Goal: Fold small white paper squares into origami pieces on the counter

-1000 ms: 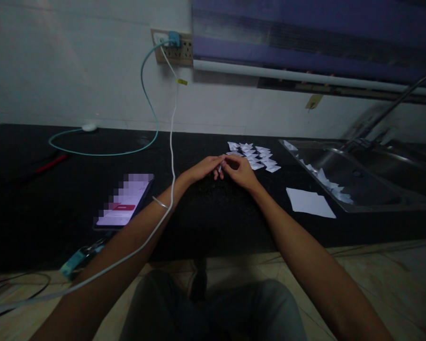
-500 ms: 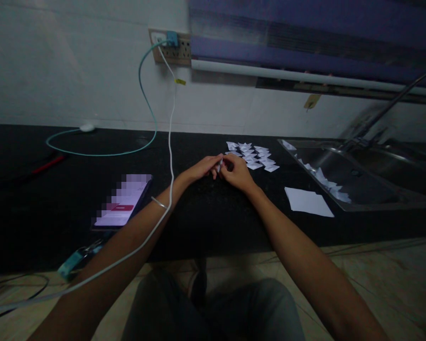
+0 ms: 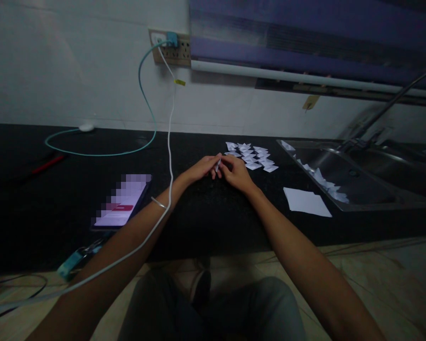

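A small folded piece of white paper (image 3: pixel 217 165) is pinched between my two hands above the dark countertop, mostly covered by fingers. My left hand (image 3: pixel 205 167) grips it from the left, fingers closed on it. From the right, my right hand (image 3: pixel 236 173) holds the same paper with bent fingers. Just behind my right hand lie several folded white paper boats (image 3: pixel 252 159) in a cluster. A stack of flat white paper sheets (image 3: pixel 307 202) rests on the counter to the right.
More folded papers (image 3: pixel 324 182) line the left rim of the metal sink (image 3: pixel 362 203). A phone (image 3: pixel 122 203) and keys with a teal fob (image 3: pixel 72 263) lie left. A white cable (image 3: pixel 170 142) crosses over my left forearm from the wall socket (image 3: pixel 177 51).
The fingers of my right hand have shifted slightly around the folded paper. Both hands stay in nearly the same place, still holding it.
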Action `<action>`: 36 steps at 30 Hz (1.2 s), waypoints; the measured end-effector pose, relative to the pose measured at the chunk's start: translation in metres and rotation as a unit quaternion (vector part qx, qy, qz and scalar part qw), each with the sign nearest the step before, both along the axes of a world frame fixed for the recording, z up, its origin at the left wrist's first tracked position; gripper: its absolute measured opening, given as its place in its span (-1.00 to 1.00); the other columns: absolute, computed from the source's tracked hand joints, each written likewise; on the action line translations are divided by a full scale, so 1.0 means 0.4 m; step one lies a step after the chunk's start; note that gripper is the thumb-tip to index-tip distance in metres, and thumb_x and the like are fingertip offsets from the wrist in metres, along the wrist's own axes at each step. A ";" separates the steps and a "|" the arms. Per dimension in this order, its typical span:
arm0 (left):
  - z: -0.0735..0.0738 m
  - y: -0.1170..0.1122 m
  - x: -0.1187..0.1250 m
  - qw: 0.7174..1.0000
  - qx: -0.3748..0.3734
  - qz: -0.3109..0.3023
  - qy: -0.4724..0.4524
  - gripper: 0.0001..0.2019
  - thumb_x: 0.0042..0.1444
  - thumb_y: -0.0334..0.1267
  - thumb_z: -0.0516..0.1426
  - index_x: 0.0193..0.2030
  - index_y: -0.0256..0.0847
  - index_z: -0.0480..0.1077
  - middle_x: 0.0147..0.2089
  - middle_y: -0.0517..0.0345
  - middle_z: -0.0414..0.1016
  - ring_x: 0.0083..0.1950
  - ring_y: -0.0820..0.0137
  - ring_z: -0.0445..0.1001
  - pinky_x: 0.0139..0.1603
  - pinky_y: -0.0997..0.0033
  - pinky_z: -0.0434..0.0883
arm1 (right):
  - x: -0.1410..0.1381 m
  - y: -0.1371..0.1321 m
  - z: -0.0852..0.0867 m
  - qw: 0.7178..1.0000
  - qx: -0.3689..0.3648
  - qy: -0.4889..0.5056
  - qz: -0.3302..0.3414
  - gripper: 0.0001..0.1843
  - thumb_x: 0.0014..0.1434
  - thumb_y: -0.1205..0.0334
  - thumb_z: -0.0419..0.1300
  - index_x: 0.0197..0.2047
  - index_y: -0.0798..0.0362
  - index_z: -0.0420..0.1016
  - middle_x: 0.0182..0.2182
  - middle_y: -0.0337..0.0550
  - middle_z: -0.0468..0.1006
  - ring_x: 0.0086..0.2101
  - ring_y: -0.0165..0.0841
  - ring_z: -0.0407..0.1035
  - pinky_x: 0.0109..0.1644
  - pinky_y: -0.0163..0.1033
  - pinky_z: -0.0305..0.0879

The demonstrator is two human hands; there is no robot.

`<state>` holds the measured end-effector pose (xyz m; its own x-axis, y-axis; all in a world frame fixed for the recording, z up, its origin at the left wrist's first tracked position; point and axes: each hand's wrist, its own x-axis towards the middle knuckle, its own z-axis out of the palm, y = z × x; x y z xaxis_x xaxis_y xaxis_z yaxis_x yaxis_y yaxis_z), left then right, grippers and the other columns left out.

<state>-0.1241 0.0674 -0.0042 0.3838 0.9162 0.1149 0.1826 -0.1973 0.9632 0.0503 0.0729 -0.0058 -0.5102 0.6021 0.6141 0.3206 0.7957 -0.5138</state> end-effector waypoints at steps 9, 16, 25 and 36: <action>0.001 -0.015 0.010 0.999 0.019 0.008 -0.040 -0.47 0.37 0.13 0.00 -0.40 -0.29 0.42 -0.56 0.15 0.45 -0.62 0.56 0.34 -0.56 0.55 0.22 | -0.005 -0.018 0.004 0.999 0.020 -0.011 -0.034 -0.82 0.27 0.30 0.07 -0.29 0.07 0.49 -0.40 -0.14 0.46 -0.35 -0.29 0.33 -0.21 -0.20 0.22; -0.001 -0.016 0.012 0.999 0.049 0.009 -0.002 -0.45 0.38 0.14 -0.04 -0.44 -0.26 0.40 -0.59 0.20 0.34 -0.58 0.53 0.32 -0.49 0.51 0.27 | -0.023 -0.025 -0.004 0.992 0.044 -0.034 -0.111 -0.92 0.17 0.35 0.08 -0.30 0.06 0.40 -0.41 -0.12 0.45 -0.37 -0.28 0.30 -0.24 -0.19 0.20; -0.012 -0.003 0.013 0.997 0.068 -0.016 0.014 -0.42 0.40 0.14 -0.11 -0.49 -0.22 0.34 -0.61 0.18 0.29 -0.59 0.51 0.26 -0.53 0.48 0.23 | -0.045 -0.048 0.008 0.976 0.022 -0.059 -0.208 -0.90 0.23 0.33 0.04 -0.29 0.03 0.36 -0.34 -0.04 0.49 -0.31 -0.20 0.35 -0.21 -0.12 0.22; -0.013 -0.002 0.012 0.999 0.018 -0.006 -0.033 -0.63 0.35 -0.02 0.05 -0.35 -0.27 0.40 -0.47 0.19 0.39 -0.53 0.54 0.34 -0.50 0.54 0.28 | -0.036 -0.040 0.002 0.989 -0.010 -0.008 -0.151 -0.89 0.23 0.27 0.10 -0.14 0.01 0.33 -0.42 -0.18 0.44 -0.42 -0.30 0.33 -0.29 -0.19 0.20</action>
